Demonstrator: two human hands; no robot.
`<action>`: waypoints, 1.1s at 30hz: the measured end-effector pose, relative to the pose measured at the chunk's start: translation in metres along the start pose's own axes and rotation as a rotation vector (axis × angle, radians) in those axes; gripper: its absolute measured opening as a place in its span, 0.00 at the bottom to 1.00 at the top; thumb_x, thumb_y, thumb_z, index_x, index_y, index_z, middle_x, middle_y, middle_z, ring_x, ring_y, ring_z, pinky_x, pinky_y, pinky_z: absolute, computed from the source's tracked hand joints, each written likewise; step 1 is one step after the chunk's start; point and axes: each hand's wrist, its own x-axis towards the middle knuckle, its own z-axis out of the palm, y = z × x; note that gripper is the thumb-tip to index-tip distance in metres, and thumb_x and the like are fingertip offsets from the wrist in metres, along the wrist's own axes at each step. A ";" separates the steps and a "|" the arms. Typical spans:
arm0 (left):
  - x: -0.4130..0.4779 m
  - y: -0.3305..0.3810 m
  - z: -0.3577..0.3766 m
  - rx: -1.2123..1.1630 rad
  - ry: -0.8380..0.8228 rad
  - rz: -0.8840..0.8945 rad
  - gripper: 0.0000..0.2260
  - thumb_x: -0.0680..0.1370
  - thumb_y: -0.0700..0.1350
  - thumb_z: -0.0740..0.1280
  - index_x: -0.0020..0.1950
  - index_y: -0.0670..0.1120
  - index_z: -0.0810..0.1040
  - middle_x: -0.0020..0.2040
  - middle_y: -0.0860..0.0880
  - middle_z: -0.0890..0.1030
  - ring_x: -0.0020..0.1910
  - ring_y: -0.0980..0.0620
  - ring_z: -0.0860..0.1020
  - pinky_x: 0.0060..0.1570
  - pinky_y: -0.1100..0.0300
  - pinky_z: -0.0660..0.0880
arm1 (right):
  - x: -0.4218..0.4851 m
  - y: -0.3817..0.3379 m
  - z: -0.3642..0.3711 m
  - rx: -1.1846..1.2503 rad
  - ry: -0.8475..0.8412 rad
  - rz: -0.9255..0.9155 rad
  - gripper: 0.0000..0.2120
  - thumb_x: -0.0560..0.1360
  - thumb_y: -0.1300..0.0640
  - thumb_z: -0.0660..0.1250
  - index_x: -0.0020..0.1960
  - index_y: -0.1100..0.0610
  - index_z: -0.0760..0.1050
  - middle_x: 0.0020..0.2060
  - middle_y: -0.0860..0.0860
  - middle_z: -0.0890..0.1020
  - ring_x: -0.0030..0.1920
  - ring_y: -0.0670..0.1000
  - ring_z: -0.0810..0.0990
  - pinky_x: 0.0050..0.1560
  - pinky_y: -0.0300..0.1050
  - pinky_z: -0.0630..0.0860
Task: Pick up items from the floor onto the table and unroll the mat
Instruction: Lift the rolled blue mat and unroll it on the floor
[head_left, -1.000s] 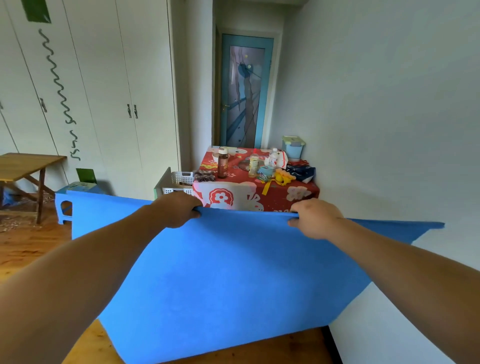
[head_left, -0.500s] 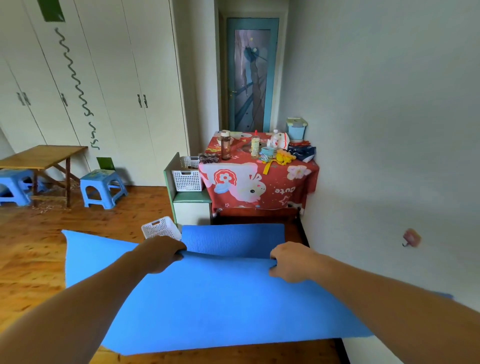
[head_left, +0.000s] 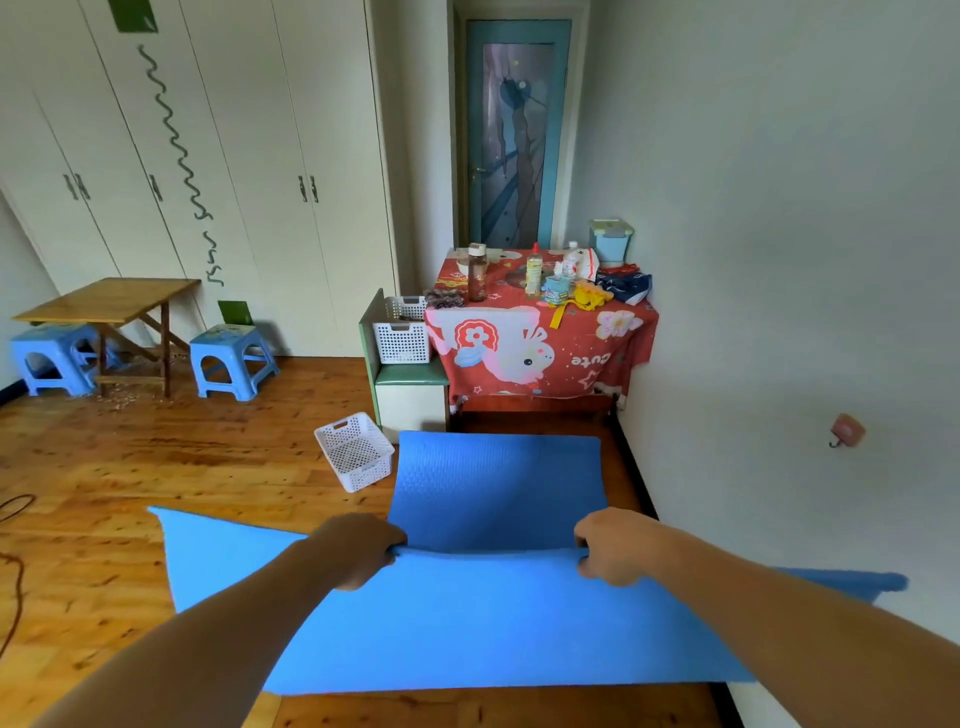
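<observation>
Both hands (head_left: 363, 552) (head_left: 615, 545) on mat (head_left: 467, 623) edge

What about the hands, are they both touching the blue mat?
Touching. The head view shows the left hand and the right hand each gripping the raised fold of the blue mat, with no gap at either grip.

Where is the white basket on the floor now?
Head view, left of centre: the white basket lies on the floor, left of the blue mat and before the green bench.
</observation>
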 end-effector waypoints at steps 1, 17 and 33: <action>-0.003 0.001 0.005 -0.015 -0.040 0.005 0.09 0.79 0.48 0.56 0.54 0.51 0.74 0.55 0.49 0.78 0.55 0.47 0.75 0.48 0.55 0.69 | -0.001 -0.002 0.004 -0.030 -0.019 -0.004 0.14 0.76 0.52 0.60 0.58 0.58 0.73 0.47 0.50 0.74 0.44 0.51 0.73 0.41 0.44 0.70; -0.009 0.008 -0.008 -0.151 -0.268 0.015 0.23 0.71 0.63 0.61 0.61 0.53 0.74 0.63 0.53 0.75 0.61 0.51 0.73 0.62 0.51 0.70 | -0.014 -0.017 -0.002 -0.140 -0.196 -0.082 0.29 0.77 0.40 0.55 0.64 0.63 0.71 0.63 0.58 0.74 0.63 0.59 0.72 0.65 0.56 0.68; 0.011 0.020 -0.064 -0.258 -0.077 -0.055 0.30 0.75 0.61 0.60 0.74 0.56 0.54 0.76 0.51 0.55 0.74 0.46 0.57 0.69 0.49 0.58 | 0.003 0.011 -0.032 0.206 0.209 0.026 0.38 0.76 0.37 0.57 0.76 0.55 0.46 0.77 0.53 0.50 0.75 0.55 0.54 0.72 0.50 0.57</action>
